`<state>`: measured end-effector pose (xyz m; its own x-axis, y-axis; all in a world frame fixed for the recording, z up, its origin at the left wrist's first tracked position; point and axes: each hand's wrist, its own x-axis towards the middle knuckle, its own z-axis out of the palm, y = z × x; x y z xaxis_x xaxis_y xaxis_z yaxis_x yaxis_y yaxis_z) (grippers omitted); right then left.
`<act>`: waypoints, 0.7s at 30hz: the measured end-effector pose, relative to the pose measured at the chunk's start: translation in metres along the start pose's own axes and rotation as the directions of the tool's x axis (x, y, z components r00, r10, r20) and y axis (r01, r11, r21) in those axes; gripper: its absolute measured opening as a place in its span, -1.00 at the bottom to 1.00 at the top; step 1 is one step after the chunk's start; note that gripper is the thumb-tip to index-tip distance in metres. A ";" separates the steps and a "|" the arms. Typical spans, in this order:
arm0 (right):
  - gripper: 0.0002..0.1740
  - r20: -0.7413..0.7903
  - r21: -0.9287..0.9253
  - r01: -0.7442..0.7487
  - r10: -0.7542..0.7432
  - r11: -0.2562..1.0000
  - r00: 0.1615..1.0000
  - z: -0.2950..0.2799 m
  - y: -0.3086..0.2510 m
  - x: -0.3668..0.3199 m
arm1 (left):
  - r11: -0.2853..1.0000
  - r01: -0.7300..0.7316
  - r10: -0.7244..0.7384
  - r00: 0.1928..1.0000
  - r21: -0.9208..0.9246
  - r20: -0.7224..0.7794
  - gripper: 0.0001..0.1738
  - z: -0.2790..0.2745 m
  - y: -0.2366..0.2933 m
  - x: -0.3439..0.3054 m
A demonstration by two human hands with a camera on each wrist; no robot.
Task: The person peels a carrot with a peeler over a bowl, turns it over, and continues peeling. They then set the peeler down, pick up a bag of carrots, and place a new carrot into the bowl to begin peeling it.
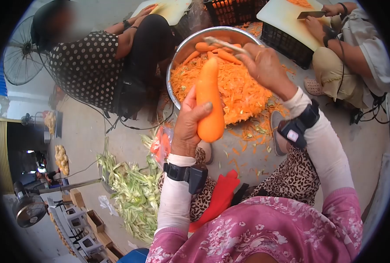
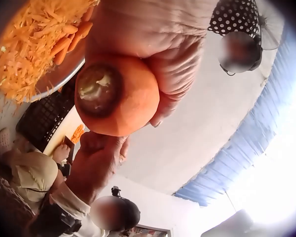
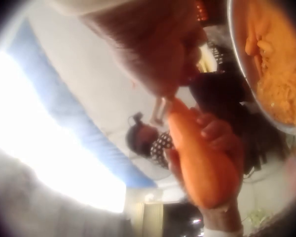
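My left hand grips a thick, smooth orange carrot, its narrow end pointing away from me. Fingers wrap its side, and the thumb lies across the top. In the left wrist view the carrot's broad end shows a dark, hollowed stem scar. Just right of the narrow tip, my right hand holds a slim peeler, slightly blurred. The right wrist view has the peeler close to the tip of the carrot. Below both hands stands a metal basin heaped with carrot peelings and several whole carrots.
One seated person in a polka-dot top is at the left. Another at the right cuts with a knife on a white board over a black crate. Pale green husks lie on the floor beside me; peelings scatter round the basin.
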<state>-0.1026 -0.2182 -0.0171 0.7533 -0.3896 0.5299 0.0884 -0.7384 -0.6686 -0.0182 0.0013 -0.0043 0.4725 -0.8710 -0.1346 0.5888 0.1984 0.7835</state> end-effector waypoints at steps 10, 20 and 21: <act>-0.73 0.262 0.294 -0.198 0.120 0.935 0.958 -0.017 -0.034 -0.005 | 0.969 0.042 -0.051 0.998 -0.242 -0.031 -0.37 -0.015 -0.006 0.005; -0.71 -0.033 -0.113 -0.159 0.156 0.981 0.987 -0.009 0.016 0.003 | 0.968 0.033 -0.002 0.993 -0.249 0.122 -0.37 -0.013 -0.012 0.004; -0.71 -0.037 -0.114 -0.158 0.155 0.981 0.987 -0.012 0.015 0.003 | 0.966 0.045 0.005 0.982 -0.254 0.191 -0.40 -0.011 -0.011 0.004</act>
<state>-0.1068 -0.2372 -0.0198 0.7334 -0.5194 0.4385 -0.1072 -0.7254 -0.6800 -0.0152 0.0004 -0.0208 0.3412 -0.9399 -0.0124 0.7569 0.2669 0.5966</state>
